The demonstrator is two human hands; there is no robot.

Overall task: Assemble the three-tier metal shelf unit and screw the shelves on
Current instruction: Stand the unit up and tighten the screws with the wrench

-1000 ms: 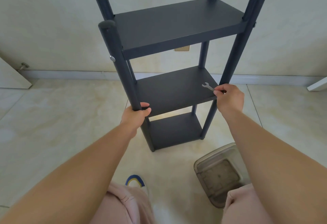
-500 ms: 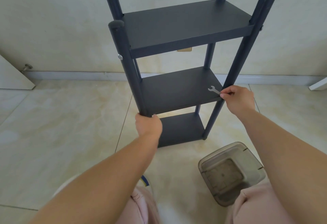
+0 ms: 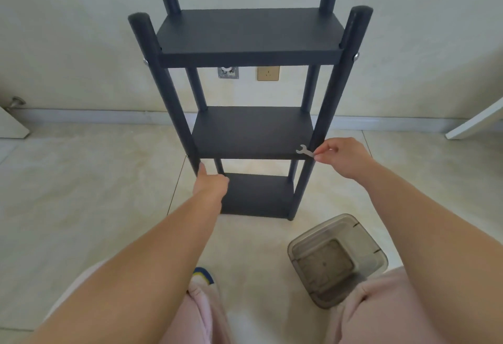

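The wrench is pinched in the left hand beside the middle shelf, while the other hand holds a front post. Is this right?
Not quite: the head view shows the wrench pinched in the right hand, beside the middle shelf. The left hand holds the front post.

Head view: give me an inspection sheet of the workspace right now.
Surface: pale tiled floor, shelf unit standing on it.
Job's things: dark shelf unit upright, three shelves in place; bolt heads show at both front top corners; small wrench at the middle shelf's right front corner.
Clutter: clear plastic tub on the floor, near the right knee; slipper.
Hands: left hand grips the front left post low down; right hand pinches the wrench.
Cables: nothing seen.
Surroundings: wall with socket and metal plate; baseboard; white boards at both edges.
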